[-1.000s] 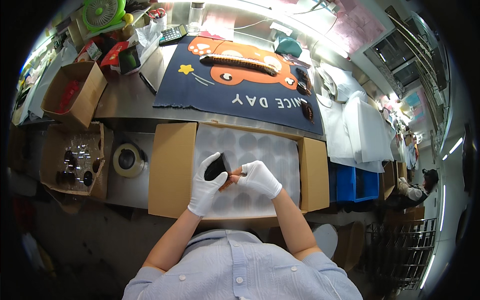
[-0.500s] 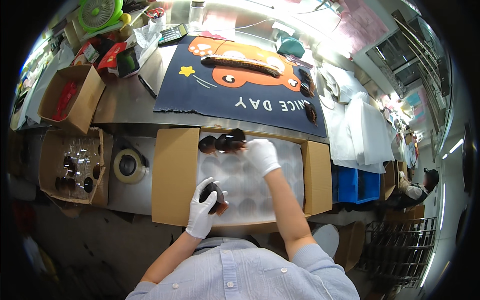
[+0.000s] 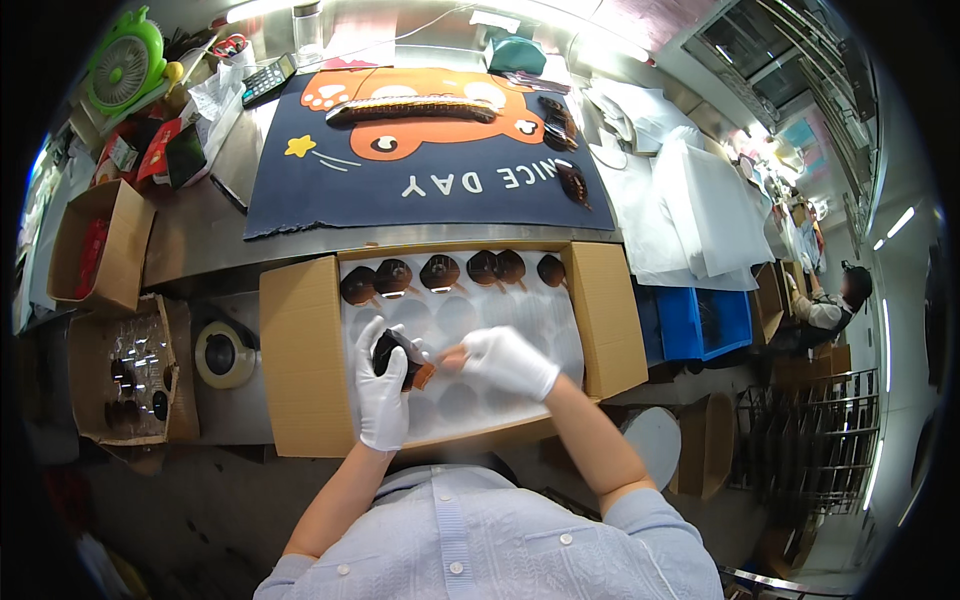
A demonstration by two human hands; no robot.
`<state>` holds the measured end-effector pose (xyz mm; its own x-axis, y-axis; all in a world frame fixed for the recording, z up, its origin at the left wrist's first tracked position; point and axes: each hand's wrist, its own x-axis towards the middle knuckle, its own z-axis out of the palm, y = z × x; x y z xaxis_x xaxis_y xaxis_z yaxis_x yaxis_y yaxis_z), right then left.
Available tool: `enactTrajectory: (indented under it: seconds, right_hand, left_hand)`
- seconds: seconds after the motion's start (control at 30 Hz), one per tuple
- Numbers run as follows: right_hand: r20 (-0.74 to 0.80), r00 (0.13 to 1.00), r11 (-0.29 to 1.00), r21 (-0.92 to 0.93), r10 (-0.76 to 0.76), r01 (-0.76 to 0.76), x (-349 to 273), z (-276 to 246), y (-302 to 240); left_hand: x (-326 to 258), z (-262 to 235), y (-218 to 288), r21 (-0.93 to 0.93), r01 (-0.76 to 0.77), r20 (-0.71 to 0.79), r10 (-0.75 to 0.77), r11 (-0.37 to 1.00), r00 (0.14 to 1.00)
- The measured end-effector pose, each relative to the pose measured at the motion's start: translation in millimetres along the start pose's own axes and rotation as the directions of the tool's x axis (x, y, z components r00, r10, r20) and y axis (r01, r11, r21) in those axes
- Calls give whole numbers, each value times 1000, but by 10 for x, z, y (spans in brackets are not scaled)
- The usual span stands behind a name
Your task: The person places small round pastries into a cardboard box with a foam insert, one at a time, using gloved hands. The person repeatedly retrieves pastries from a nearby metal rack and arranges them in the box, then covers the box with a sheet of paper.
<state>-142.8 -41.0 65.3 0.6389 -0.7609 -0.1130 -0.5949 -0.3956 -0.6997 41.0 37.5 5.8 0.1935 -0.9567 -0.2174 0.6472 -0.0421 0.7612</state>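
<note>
My left hand (image 3: pixel 385 385), white-gloved, is closed around a stack of dark brown sunglass lenses (image 3: pixel 412 366) above the open cardboard box. Close to its right is my white-gloved right hand (image 3: pixel 505 362), its bare-looking fingertips pointing at the stack. Motion smears those fingers, so whether they hold anything cannot be made out. Along the far side of the cardboard box (image 3: pixel 305 350) lies a row of several dark round lenses (image 3: pixel 440 272) with small brown tabs, on a whitish translucent layer (image 3: pixel 540 335). Faint round shapes show through that layer.
Behind the box, a dark blue mat (image 3: pixel 330 205) bears a long lens stack (image 3: pixel 420 110) and loose lenses (image 3: pixel 572 185). At left stand a tape roll (image 3: pixel 222 355) and a carton of lenses (image 3: pixel 90 400). A blue bin (image 3: pixel 680 325) and white sheets (image 3: pixel 700 220) are at right.
My right hand has come back from the box's far side toward my left hand. More lenses now lie along the far row. The view has shifted.
</note>
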Motion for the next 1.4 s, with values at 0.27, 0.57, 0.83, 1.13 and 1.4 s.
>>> enactTrajectory:
  seconds: [0.27,0.57,0.83,1.13,1.4]
  right_hand:
    - [138,957,953,129,256,-274,100,333,-302]
    - [-148,988,994,-98,36,-51,360,508,-384]
    - [-170,961,710,-648,218,-276,380,243,105]
    - [-345,782,500,-620,518,-605,-336,-182,574]
    - [147,942,900,283,300,-331,-169,458,-308]
  left_hand:
    - [-111,-202,-23,-68,34,81,-29,997,996]
    - [-361,-420,219,-407,269,23,-285,873,958]
    - [-509,-532,236,-374,368,57,-375,851,925]
    - [-307,-188,170,-101,185,59,-180,978,982]
    - [-260,-98,-3,96,-48,82,40,994,996]
